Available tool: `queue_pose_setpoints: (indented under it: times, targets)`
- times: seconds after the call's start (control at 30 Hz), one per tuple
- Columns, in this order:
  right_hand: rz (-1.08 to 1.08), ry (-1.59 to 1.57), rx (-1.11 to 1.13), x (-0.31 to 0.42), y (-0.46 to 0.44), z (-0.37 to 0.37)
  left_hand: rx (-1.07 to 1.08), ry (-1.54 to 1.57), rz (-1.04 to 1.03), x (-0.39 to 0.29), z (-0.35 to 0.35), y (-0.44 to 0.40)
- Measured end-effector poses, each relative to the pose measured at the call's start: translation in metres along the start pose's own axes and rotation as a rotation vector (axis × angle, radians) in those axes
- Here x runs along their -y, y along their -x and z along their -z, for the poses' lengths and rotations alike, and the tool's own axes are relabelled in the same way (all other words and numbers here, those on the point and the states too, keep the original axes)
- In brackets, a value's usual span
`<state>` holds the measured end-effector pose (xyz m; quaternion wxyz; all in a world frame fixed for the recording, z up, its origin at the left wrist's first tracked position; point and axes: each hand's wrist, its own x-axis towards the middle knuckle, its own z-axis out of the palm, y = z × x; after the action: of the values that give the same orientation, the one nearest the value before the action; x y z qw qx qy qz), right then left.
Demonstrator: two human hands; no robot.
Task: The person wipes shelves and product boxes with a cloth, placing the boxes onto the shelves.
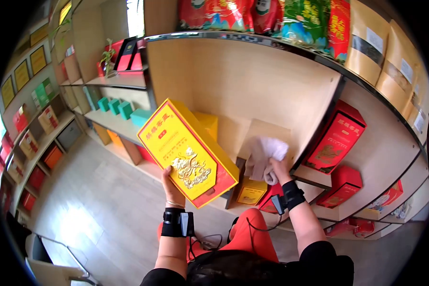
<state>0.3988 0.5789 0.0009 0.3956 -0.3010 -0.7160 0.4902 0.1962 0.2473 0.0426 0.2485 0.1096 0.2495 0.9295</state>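
Observation:
My left hand [172, 187] grips the lower left edge of a large yellow and red gift box [186, 155], its thumb on the front face. The box is tilted and held up in front of the shelves, with a gold dragon-like emblem facing me. My right hand [279, 168] is closed on a crumpled pale cloth [267, 155] at the shelf board [270, 131]. Behind the held box, part of another yellow box [207, 125] shows. Below the cloth a smaller yellow box [251, 192] stands in a lower compartment.
Red gift boxes [336, 138] stand on the shelves to the right. Colourful packets [304, 21] and brown paper bags [370, 40] line the upper shelf. Teal boxes [114, 107] sit on the left shelving. A chair [57, 260] stands on the grey floor [95, 190] at lower left.

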Motion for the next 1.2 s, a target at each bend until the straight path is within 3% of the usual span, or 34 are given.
queue_pose_setpoints:
  times: [0.07,0.13,0.17,0.2,0.23,0.27,0.33,0.43,0.53,0.57,0.6,0.67,0.73,0.87,0.9,1.0,1.1,1.2]
  targets:
    - [-0.022,-0.208,0.052,0.046,0.024,-0.023,-0.016,0.12,0.021,-0.01,0.019,0.019]
    - [0.164,-0.138,0.214,0.099,0.061,-0.06,0.028,0.196,0.039,-0.018,0.029,0.037]
    - [0.377,-0.055,0.353,0.124,0.082,-0.074,0.054,0.249,0.066,-0.021,0.034,0.044]
    - [0.752,0.155,0.549,0.145,0.095,-0.083,0.086,0.301,0.092,-0.027,0.04,0.05]
    - [0.57,-0.251,0.672,0.168,0.119,-0.102,0.123,0.333,0.104,-0.033,0.047,0.055]
    - [0.763,0.078,0.77,0.196,0.129,-0.105,0.106,0.302,0.084,-0.039,0.048,0.06]
    - [0.833,0.07,0.886,0.192,0.134,-0.115,0.076,0.249,0.046,-0.054,0.041,0.073]
    - [0.719,-0.008,0.912,0.191,0.136,-0.137,0.156,0.177,0.092,-0.072,0.05,0.086]
    - [-0.261,-0.931,0.984,0.224,0.13,-0.167,0.161,0.046,0.117,-0.077,0.069,0.093]
    - [0.548,-0.281,0.866,0.219,0.107,-0.176,0.157,-0.004,0.111,-0.074,0.079,0.094]
    - [0.61,-0.343,0.759,0.225,0.096,-0.187,0.15,-0.054,0.109,-0.072,0.084,0.096]
    - [0.645,-0.085,0.7,0.227,0.064,-0.19,0.119,-0.075,0.169,-0.073,0.077,0.107]
    - [0.325,-0.187,0.713,0.24,0.054,-0.189,0.08,-0.052,0.222,-0.07,0.071,0.113]
    - [-0.058,-0.505,0.712,0.206,0.058,-0.187,0.075,-0.052,0.238,-0.065,0.058,0.122]
    - [-0.218,-0.462,0.843,0.195,0.059,-0.177,0.086,-0.068,0.223,-0.065,0.051,0.124]
    - [-0.666,-0.749,1.01,0.176,0.089,-0.142,0.091,0.086,0.276,-0.058,0.049,0.122]
    - [-0.537,-0.483,1.07,0.152,0.11,-0.123,0.127,0.197,0.245,-0.055,0.043,0.114]
    - [-0.579,-0.418,1.202,0.133,0.13,-0.115,0.141,0.259,0.187,-0.054,0.033,0.108]
